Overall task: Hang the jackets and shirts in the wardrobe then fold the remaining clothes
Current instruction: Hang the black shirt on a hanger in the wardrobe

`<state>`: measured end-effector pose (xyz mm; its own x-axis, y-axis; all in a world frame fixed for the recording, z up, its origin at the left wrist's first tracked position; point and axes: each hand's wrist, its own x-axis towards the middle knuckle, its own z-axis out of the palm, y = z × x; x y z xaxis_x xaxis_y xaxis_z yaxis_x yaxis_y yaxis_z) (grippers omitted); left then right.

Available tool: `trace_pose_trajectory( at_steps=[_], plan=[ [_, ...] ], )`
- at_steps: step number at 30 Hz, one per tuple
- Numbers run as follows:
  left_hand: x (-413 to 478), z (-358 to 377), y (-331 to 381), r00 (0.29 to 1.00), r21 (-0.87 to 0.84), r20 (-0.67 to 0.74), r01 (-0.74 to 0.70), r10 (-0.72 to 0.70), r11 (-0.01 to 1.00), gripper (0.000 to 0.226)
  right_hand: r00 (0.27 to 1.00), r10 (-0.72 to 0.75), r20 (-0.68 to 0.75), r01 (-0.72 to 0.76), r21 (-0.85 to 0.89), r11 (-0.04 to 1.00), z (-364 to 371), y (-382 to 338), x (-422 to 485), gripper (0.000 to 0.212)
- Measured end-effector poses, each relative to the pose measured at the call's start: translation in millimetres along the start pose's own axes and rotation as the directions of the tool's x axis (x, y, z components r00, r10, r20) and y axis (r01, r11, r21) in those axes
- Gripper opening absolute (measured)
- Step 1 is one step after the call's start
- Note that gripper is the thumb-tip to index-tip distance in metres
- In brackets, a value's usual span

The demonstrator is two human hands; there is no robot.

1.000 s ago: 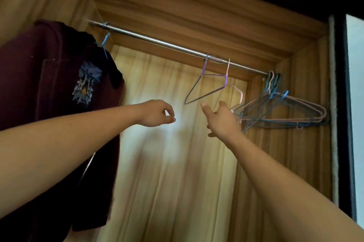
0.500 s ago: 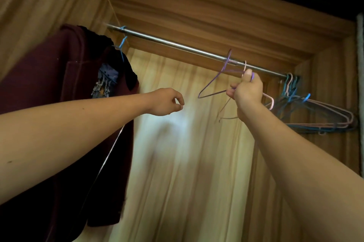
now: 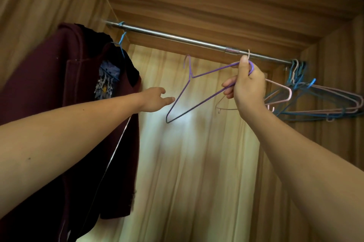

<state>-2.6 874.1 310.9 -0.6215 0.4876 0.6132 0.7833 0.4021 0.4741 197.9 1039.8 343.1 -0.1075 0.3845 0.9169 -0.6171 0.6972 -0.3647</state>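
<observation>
Fingers (image 3: 229, 84) of my right hand (image 3: 248, 86) curl round the purple hanger (image 3: 176, 102), now off the rail (image 3: 177, 38); at nine o'clock, my left hand (image 3: 155, 99) has uncurled.

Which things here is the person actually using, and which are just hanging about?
In use:
purple hanger, gripped by the right hand
left hand, open beside it

Idle:
maroon jacket, already hung
pink hanger
spare hangers at the right end of the rail
</observation>
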Motion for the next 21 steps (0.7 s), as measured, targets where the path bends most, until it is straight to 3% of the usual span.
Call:
trace_pose_trajectory(
  at_steps=[2, 4, 9, 13, 17, 21],
  plan=[
    [-4, 2, -8, 0.997, -0.101, 0.042, 0.074, -0.070, 0.992, 0.094, 0.998, 0.052, 0.033, -0.053, 0.026, 0.998, -1, 5, -2, 0.040],
    [-10, 4, -13, 0.989, -0.216, 0.099, 0.132, -0.113, 0.967, 0.093, 0.992, 0.109, 0.070, -0.111, 0.028, 0.993, 0, 11, -6, 0.047],
    [-26, 12, -24, 0.958, -0.494, 0.257, 0.246, -0.130, 0.834, 0.044, 0.951, 0.257, 0.172, -0.274, 0.083, 0.958, 5, 31, -20, 0.059],
    [-35, 24, -34, 0.968, -0.669, 0.199, 0.248, -0.153, 0.700, 0.017, 0.907, 0.347, 0.240, -0.376, 0.089, 0.922, 6, 52, -30, 0.061],
    [-42, 32, -45, 0.957, -0.727, 0.242, 0.289, -0.162, 0.623, 0.003, 0.846, 0.463, 0.264, -0.490, 0.044, 0.870, 5, 77, -44, 0.063],
    [-47, 37, -54, 0.960, -0.690, 0.220, 0.279, -0.174, 0.667, 0.018, 0.783, 0.564, 0.262, -0.591, 0.031, 0.806, 4, 98, -60, 0.063]
  ],
)
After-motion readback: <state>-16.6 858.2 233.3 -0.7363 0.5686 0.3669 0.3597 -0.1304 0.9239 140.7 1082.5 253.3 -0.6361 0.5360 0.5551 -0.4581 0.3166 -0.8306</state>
